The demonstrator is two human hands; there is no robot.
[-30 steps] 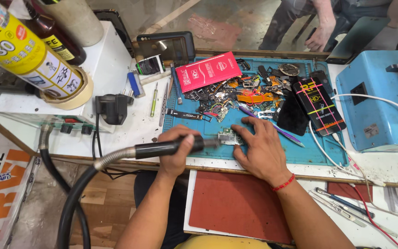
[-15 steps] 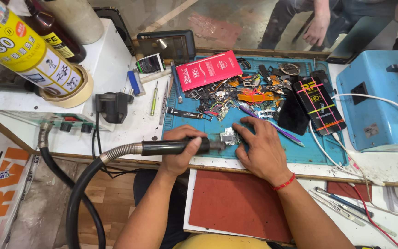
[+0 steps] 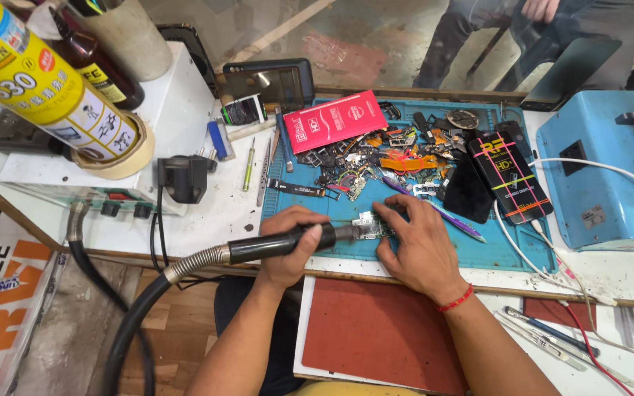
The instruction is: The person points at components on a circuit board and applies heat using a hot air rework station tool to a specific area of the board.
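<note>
Left hand (image 3: 288, 246) wrapped around black hot-air handpiece (image 3: 282, 243), nozzle aimed at small circuit board (image 3: 367, 226) lying on blue mat (image 3: 508, 246), near mat's front edge. Right hand (image 3: 411, 246) pressed fingers on board, pinning it flat. Red packet (image 3: 337, 120) lay at mat's far side; yellow spray can (image 3: 45, 84) well left of mat on counter (image 3: 207, 213).

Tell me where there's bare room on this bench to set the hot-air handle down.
Free: the red mat between the forearms, and the white strip between the black plug and the blue mat's left edge. Crowded: the blue mat's upper half, heaped with small parts. The left hand holds the handle; the right hand pins a small board.
</note>
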